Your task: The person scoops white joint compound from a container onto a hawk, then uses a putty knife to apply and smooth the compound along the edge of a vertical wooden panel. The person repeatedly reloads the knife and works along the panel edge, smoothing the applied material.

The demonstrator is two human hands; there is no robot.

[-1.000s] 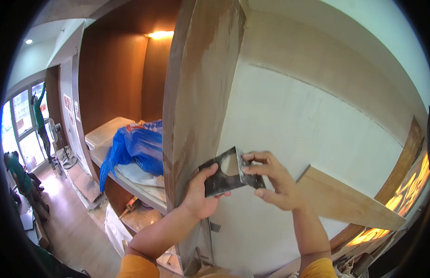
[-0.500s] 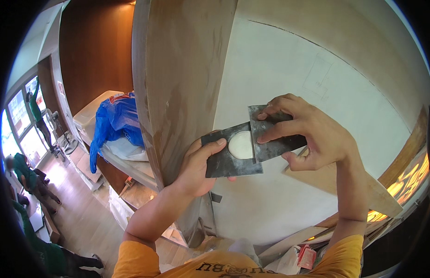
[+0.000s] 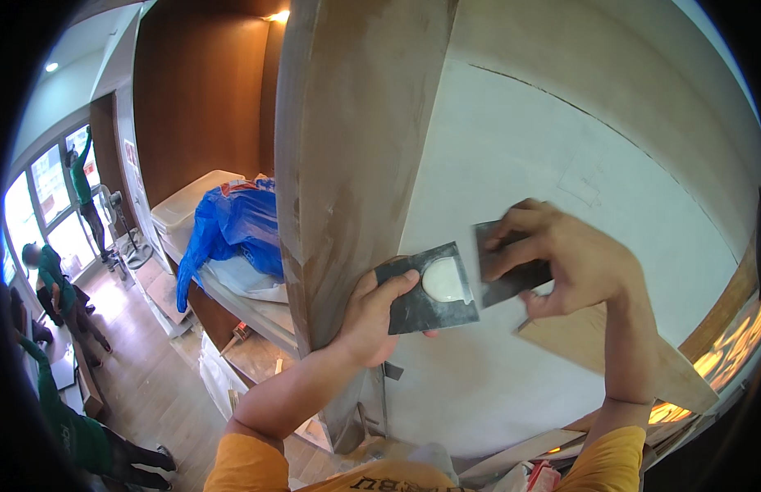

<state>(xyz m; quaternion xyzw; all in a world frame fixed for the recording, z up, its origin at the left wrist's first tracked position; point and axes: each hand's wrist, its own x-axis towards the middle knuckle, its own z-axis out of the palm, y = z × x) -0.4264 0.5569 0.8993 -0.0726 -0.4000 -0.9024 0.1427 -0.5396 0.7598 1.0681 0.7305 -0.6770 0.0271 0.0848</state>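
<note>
My left hand grips a dark, flat rectangular putty blade by its left side, thumb on top. A smooth round dollop of white putty lies on that blade, with a thin smear trailing from its lower right edge. My right hand is closed on a second dark putty blade, slightly blurred by motion. This second blade stands just right of the first, a narrow gap between them. Behind both blades is a white wall panel with faint pencil lines.
A brown upright panel stands close on the left. Beyond it, a shelf holds a blue plastic bag and a white plastic box. A tan board leans at lower right. Several people in green are at the far left, near a fan.
The right blade has slid off the left one and moved right, leaving a gap. The putty shows more fully, with a smear at its edge. The whole view has shifted slightly.
</note>
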